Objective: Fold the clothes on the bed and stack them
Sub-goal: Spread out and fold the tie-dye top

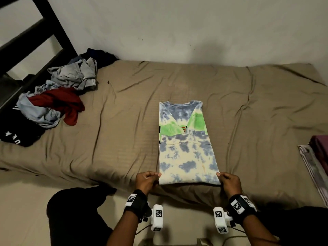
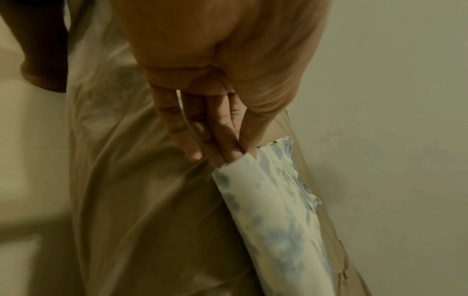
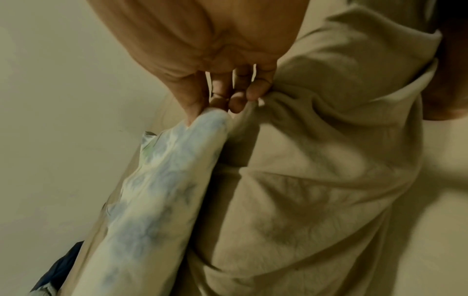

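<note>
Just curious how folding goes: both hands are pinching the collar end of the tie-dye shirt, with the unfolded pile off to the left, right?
Not quite. In the head view, the left hand and right hand pinch the bottom hem corners of the tie-dye shirt; the collar lies at the far end. The unfolded pile is to the left.

The T-shirt (image 1: 186, 144) lies on the bed (image 1: 115, 125) at centre frame, collar toward the wall (image 1: 177, 29) at the top. At its lower corners sit the hands: left hand (image 1: 147, 181) lower left, right hand (image 1: 229, 181) lower right. A heap of unfolded clothes (image 1: 53, 98) fills the upper left, beside the bed frame (image 1: 35, 32). Folded clothes (image 1: 317, 157) sit at the right edge.
</note>
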Tool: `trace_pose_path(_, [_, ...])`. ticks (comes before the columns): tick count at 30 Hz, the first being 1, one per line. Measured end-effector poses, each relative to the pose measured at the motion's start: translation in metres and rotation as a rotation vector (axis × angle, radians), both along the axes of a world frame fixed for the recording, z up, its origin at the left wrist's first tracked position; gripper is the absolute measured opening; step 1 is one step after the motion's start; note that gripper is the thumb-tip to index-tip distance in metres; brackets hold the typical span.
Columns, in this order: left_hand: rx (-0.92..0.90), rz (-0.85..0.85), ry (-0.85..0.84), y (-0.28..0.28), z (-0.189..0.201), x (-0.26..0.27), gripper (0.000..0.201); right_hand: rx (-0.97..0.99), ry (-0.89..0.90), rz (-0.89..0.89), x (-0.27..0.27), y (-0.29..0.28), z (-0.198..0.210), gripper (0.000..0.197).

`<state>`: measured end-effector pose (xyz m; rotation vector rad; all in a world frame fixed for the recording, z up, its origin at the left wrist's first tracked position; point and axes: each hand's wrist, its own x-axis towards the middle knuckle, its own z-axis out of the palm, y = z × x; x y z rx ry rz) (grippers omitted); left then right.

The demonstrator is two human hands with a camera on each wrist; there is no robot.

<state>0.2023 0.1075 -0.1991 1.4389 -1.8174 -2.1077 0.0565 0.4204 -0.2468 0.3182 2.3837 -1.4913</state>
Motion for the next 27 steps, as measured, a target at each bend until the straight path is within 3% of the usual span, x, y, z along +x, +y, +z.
trace_pose_path(3, [-0.021,-0.011,-0.035,0.001,0.002,0.005,0.009,0.02,0.001,0.047,-0.006,0.0,0.005,0.031])
trace_pose_path(6, [-0.115,-0.049,-0.064,0.003,0.005,0.005,0.011,0.088,-0.03,0.049,-0.001,-0.004,0.01,0.028])
trace_pose_path(8, [-0.385,-0.163,-0.139,0.005,0.008,0.004,0.013,0.196,-0.024,0.001,0.005,-0.012,0.025,0.021])
trace_pose_path(10, [-0.839,-0.29,-0.153,0.013,0.012,0.005,0.029,0.349,0.126,-0.043,0.013,-0.021,0.04,0.012])
trace_pose_path(12, [-1.101,-0.447,0.092,0.031,0.011,0.005,0.059,0.432,0.431,0.065,0.023,-0.034,0.044,0.04])
trace_pose_path(14, [-1.232,-0.729,0.24,0.054,-0.003,-0.004,0.086,0.443,0.648,0.42,0.036,-0.056,0.04,0.079])
trace_pose_path(16, [-1.282,-1.005,0.18,0.068,-0.02,-0.016,0.091,0.514,0.704,0.781,0.05,-0.078,0.029,0.097])
trace_pose_path(18, [-1.312,-1.127,0.085,0.068,-0.032,-0.026,0.076,0.62,0.685,0.949,0.051,-0.084,0.016,0.092])
trace_pose_path(20, [-1.391,-1.195,0.09,0.057,-0.045,-0.024,0.068,0.69,0.689,0.987,0.042,-0.071,0.006,0.085])
trace_pose_path(23, [-1.421,-1.198,0.145,0.036,-0.052,-0.019,0.073,0.714,0.772,0.958,0.027,-0.042,-0.006,0.075])
trace_pose_path(27, [-1.323,-1.149,0.174,0.028,-0.051,-0.018,0.081,0.7,0.681,0.971,0.017,-0.023,-0.008,0.082])
